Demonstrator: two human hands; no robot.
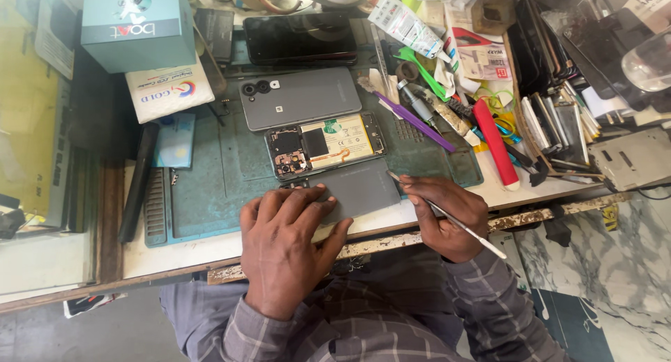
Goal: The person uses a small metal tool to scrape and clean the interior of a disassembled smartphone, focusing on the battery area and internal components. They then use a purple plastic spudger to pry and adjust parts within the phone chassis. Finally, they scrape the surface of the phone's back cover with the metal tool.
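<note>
My left hand (286,243) lies flat, fingers spread, pressing on the near end of a grey phone (367,187) that rests on the teal work mat (210,187). My right hand (447,215) grips a thin metal pry tool (461,226) like a pen, its tip touching the grey phone's right edge. Just beyond lies an opened phone (325,144) with its battery and circuit board showing. Behind that rests a loose grey back cover (300,98) with camera holes.
A black phone (300,39) lies at the back. A purple pry tool (416,121), a red-handled tool (495,142), tubes and clutter crowd the right. A rack of phone screens (559,121) stands farther right. Boxes (140,23) sit back left. The table edge (391,242) runs under my wrists.
</note>
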